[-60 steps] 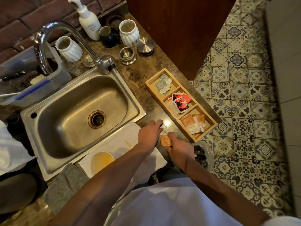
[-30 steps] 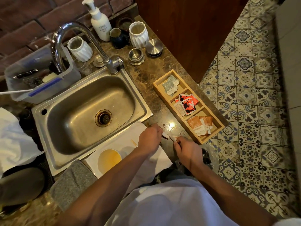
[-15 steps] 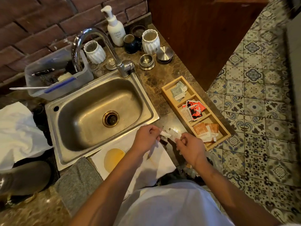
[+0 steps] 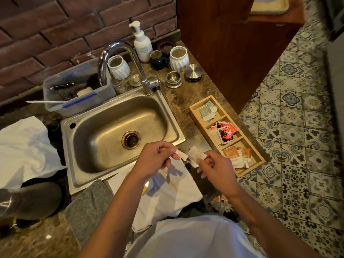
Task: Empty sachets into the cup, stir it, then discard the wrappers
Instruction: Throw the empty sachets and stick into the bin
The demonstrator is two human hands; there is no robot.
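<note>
My left hand pinches a small white torn strip of wrapper. My right hand pinches the white sachet itself, tilted, just right of the strip. Both are held above the counter in front of the sink. The cup with yellowish liquid stands on a white cloth and is almost wholly hidden under my left forearm. A wooden tray with three compartments of sachets lies to the right: grey ones far, red-black ones in the middle, orange ones near.
A steel sink with a tall tap fills the middle. Behind it stand white ribbed cups, a soap pump bottle, metal lids and a plastic bin. A grey cloth lies near left. The counter edge drops to tiled floor on the right.
An orange sachet was held low at the counter; now both hands are raised, holding a white sachet whose torn strip has come apart to the left. The view tilted up.
</note>
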